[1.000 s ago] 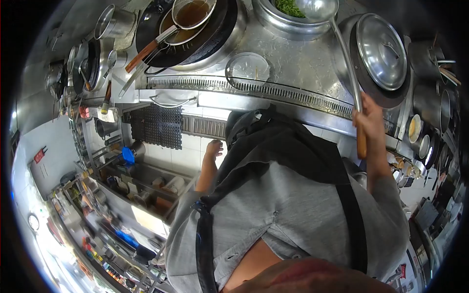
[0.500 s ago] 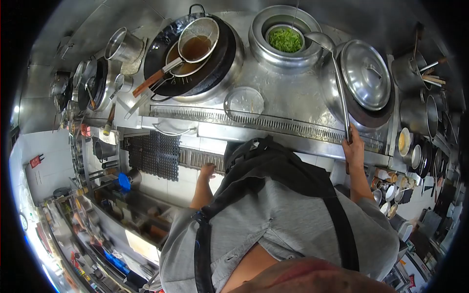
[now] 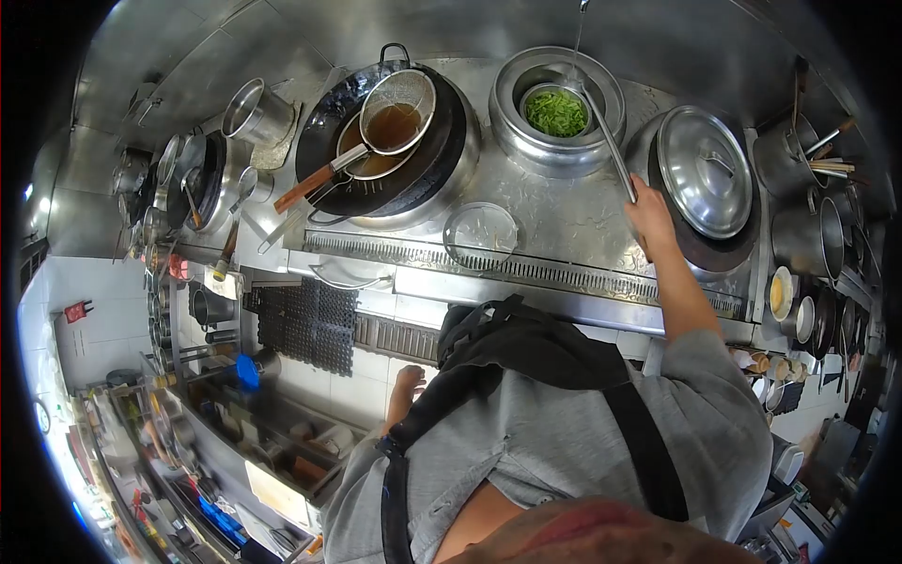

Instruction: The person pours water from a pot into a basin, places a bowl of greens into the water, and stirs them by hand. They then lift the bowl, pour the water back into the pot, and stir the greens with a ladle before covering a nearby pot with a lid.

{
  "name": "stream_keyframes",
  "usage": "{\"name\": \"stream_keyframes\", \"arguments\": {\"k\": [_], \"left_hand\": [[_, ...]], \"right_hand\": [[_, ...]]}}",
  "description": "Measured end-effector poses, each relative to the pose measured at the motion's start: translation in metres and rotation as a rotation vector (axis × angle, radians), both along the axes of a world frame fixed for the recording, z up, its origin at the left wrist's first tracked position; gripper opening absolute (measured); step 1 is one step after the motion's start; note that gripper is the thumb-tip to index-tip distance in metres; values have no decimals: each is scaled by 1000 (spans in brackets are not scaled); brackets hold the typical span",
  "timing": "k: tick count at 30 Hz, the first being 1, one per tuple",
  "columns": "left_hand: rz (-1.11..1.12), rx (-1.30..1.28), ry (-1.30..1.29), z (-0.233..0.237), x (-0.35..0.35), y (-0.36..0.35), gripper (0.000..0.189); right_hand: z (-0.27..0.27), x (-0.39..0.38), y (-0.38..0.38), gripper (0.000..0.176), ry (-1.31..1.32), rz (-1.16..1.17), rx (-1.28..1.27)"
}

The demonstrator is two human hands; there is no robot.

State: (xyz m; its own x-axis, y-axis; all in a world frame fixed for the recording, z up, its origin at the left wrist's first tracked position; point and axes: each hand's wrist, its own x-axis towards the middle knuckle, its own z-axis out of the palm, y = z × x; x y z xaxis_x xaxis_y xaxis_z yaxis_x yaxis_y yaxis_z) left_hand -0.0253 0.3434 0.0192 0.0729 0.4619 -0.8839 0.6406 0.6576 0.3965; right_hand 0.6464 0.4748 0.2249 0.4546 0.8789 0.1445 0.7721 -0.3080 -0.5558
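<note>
My right hand (image 3: 650, 221) grips the handle of a long steel ladle (image 3: 601, 132). Its bowl reaches into the steel pot of green vegetables (image 3: 556, 111) at the back of the stove, under a thin stream of water from above. My left hand (image 3: 410, 381) hangs at my side above the floor, fingers loosely apart, holding nothing. A grey shirt and black apron straps fill the lower middle of the view.
A black wok (image 3: 395, 141) with brown liquid and a wire strainer (image 3: 399, 99) sits to the left of the pot. A lidded pot (image 3: 705, 169) stands to the right. A small glass bowl (image 3: 481, 233) rests near the drain grate (image 3: 526, 263). Pots and sauce bowls line both sides.
My right hand has pushed forward over the stove edge, carrying the ladle bowl into the pot of greens. My left hand dropped lower. The view has shifted back from the stove.
</note>
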Motion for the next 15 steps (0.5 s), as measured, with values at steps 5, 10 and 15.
{"name": "stream_keyframes", "arguments": {"k": [5, 10, 15], "left_hand": [[1, 15, -30, -3, 2, -10, 20], [7, 30, -50, -11, 12, -6, 19], [-78, 81, -93, -25, 17, 9, 19]], "right_hand": [[15, 22, 42, 53, -142, 155, -403], [68, 27, 23, 53, -79, 200, -436], [87, 35, 2, 55, -76, 222, -391]]}}
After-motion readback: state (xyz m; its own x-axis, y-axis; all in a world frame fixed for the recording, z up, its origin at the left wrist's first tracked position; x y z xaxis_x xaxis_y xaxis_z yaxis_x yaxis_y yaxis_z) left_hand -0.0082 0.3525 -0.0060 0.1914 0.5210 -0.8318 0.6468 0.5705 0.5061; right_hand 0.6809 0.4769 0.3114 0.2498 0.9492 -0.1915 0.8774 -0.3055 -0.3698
